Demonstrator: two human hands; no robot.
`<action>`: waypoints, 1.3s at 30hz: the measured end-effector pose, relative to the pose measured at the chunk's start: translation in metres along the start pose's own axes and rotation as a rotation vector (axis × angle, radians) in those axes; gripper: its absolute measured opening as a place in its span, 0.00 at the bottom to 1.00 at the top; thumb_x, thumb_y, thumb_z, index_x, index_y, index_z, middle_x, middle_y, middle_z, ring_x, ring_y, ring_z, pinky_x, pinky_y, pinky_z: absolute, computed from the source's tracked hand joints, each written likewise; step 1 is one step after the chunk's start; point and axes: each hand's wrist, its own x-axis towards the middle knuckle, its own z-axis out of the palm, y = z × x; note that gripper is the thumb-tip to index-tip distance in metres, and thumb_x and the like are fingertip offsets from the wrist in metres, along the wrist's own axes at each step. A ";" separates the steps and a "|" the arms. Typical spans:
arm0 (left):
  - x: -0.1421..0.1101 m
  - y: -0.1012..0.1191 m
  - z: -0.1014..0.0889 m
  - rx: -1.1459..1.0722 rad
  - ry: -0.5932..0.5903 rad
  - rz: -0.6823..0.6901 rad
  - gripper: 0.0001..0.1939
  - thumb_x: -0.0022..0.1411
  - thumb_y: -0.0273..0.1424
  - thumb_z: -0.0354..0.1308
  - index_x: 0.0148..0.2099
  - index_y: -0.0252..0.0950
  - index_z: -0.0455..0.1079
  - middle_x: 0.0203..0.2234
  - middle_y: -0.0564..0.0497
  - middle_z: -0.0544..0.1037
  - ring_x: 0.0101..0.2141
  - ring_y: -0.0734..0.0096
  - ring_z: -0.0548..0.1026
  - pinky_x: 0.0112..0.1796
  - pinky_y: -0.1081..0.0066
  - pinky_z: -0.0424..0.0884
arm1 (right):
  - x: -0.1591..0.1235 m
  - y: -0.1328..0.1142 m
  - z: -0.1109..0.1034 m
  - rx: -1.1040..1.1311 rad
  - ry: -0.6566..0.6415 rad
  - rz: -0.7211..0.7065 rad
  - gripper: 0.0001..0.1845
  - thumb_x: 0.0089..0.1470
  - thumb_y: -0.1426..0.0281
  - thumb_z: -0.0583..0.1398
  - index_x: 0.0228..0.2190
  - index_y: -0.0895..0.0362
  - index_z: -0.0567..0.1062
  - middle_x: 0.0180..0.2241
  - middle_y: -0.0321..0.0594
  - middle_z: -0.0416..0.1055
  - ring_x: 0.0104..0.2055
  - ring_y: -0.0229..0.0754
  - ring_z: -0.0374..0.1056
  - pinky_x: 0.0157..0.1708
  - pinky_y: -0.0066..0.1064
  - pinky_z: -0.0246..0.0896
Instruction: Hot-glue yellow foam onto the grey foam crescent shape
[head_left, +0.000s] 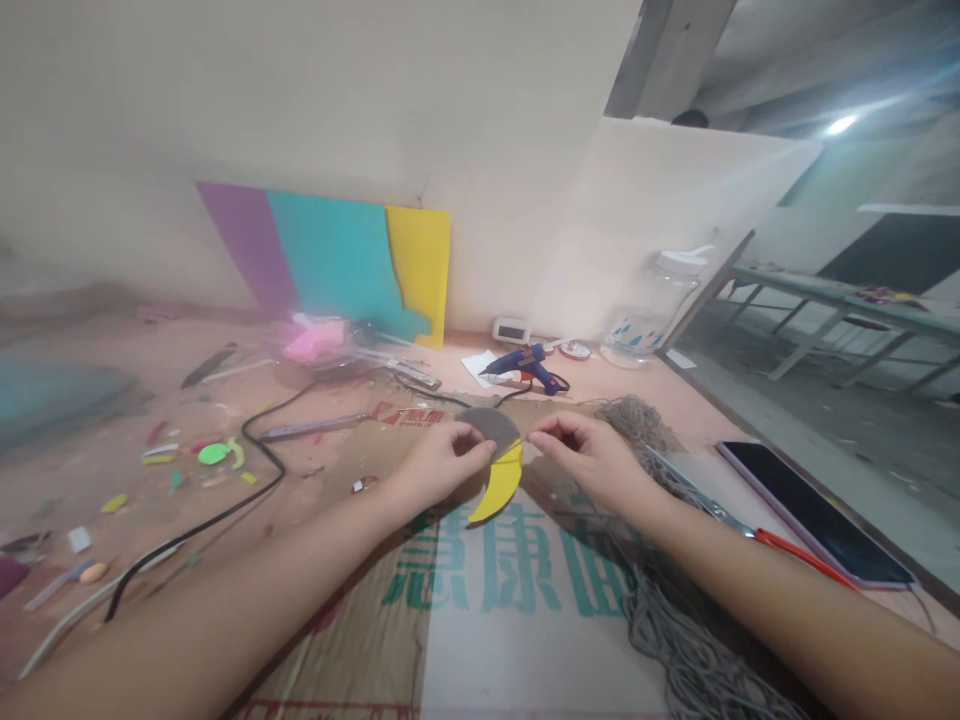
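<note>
My left hand (pixel 450 460) pinches a crescent-shaped cutout (pixel 501 485) over the cardboard. Its upper part is covered in grey, and its lower part, tapering to a point, is bare yellow. My right hand (pixel 581 450) is closed in a pinch just right of the crescent's edge. A thin strand seems to run from those fingertips across the yellow, though it is blurred. Grey yarn (pixel 675 640) lies in a loose heap below my right forearm, with more grey yarn (pixel 634 418) bunched beyond my right wrist.
Printed cardboard (pixel 487 640) covers the table's middle. Behind it are a blue glue gun (pixel 525 365), a small white device (pixel 511 330), a clear jar (pixel 652 310) and coloured sheets (pixel 330 255). Red-handled scissors (pixel 795 550) and a phone (pixel 814 510) lie right; scraps (pixel 216 453) and a black cable (pixel 277 465) left.
</note>
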 end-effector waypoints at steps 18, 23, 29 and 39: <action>0.000 -0.006 -0.001 -0.125 -0.180 -0.058 0.17 0.57 0.44 0.53 0.28 0.34 0.66 0.17 0.55 0.69 0.18 0.76 0.65 0.18 0.77 0.57 | 0.004 0.018 0.000 -0.059 0.021 0.024 0.12 0.55 0.61 0.58 0.29 0.57 0.74 0.25 0.36 0.70 0.25 0.37 0.61 0.26 0.29 0.55; -0.002 0.001 -0.004 -0.119 -0.223 -0.063 0.17 0.57 0.43 0.53 0.26 0.34 0.65 0.18 0.55 0.69 0.18 0.76 0.66 0.19 0.77 0.59 | 0.004 0.022 0.003 -0.014 0.012 0.024 0.12 0.54 0.61 0.59 0.30 0.57 0.75 0.26 0.36 0.71 0.26 0.38 0.62 0.26 0.29 0.56; -0.004 0.009 -0.006 -0.138 -0.231 -0.071 0.16 0.56 0.42 0.53 0.26 0.34 0.64 0.17 0.56 0.67 0.18 0.78 0.64 0.18 0.78 0.58 | 0.006 0.025 0.000 0.166 -0.083 0.075 0.16 0.52 0.58 0.60 0.34 0.58 0.78 0.29 0.38 0.71 0.27 0.38 0.64 0.26 0.29 0.58; -0.003 0.007 -0.005 -0.164 -0.206 0.015 0.18 0.57 0.44 0.53 0.27 0.34 0.65 0.18 0.55 0.67 0.21 0.76 0.65 0.22 0.76 0.60 | 0.001 0.018 0.005 0.360 -0.164 0.210 0.19 0.46 0.55 0.64 0.29 0.59 0.73 0.19 0.32 0.64 0.19 0.34 0.57 0.19 0.26 0.52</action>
